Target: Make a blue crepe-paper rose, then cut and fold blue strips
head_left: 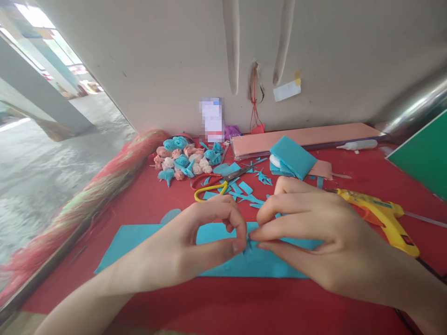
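Observation:
A long blue sheet (pixel 139 237) lies flat on the red table (pixel 223 307). Above its middle, my left hand (pixel 209 237) is closed in a pinch, thumb against fingertips. My right hand (pixel 303 232) is pinched too, its fingertips almost meeting those of the left. Something small and dark blue shows between the two sets of fingertips, too small and too covered to name. Beyond my hands lie scissors (pixel 228 179) with red and yellow handles, among blue scraps (pixel 246 188). A yellow glue gun (pixel 391 216) rests to the right of my right hand.
Blue, pink and white fabric roses (pixel 181 160) are heaped at the back left. A phone (pixel 212 120) leans behind them. Blue squares (pixel 293 156), a long pink sheet pack (pixel 303 139) and a white tube (pixel 363 144) lie at the back right. A green panel (pixel 424 153) stands far right.

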The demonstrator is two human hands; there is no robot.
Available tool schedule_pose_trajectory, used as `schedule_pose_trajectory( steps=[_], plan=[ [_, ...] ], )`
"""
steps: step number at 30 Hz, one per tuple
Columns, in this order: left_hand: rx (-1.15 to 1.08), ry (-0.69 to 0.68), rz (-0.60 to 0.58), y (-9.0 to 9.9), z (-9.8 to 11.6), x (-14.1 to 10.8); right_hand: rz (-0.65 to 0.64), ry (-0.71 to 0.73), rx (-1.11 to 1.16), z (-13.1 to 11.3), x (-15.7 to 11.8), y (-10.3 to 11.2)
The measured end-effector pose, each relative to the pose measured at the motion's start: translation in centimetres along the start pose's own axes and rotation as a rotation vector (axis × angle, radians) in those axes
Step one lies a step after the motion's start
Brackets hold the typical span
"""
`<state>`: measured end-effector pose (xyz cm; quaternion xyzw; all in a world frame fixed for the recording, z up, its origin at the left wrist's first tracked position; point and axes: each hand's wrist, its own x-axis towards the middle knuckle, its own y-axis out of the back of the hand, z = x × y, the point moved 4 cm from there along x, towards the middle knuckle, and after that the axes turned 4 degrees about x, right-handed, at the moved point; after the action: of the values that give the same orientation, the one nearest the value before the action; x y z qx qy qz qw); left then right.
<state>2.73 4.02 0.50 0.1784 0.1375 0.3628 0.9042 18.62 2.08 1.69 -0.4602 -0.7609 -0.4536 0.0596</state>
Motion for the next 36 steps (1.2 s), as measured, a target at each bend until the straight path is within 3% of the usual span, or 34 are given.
schedule_pose_trajectory(
  steps=[6,12,18,21,27,36],
  plan=[
    [0.039,0.011,-0.006,-0.1,0.0,0.1,-0.021,0.001,-0.002,0.2,0.1,-0.1],
    [-0.056,0.041,-0.033,-0.2,-0.4,0.0,-0.068,-0.008,0.013,0.3,0.1,-0.3],
    [-0.2,0.01,-0.038,-0.2,0.1,0.1,-0.011,0.027,0.058,0.4,0.0,0.0],
    [-0.202,-0.007,0.033,0.0,0.1,0.1,0.021,0.039,0.125,0.9,0.2,0.2],
    [-0.33,-0.117,0.173,0.2,-0.4,-0.1,0.1,-0.12,0.425,2.5,0.8,0.3],
    [-0.297,-0.082,0.168,0.2,-0.2,-0.1,0.103,-0.197,0.507,3.1,0.8,-0.6]
  ],
)
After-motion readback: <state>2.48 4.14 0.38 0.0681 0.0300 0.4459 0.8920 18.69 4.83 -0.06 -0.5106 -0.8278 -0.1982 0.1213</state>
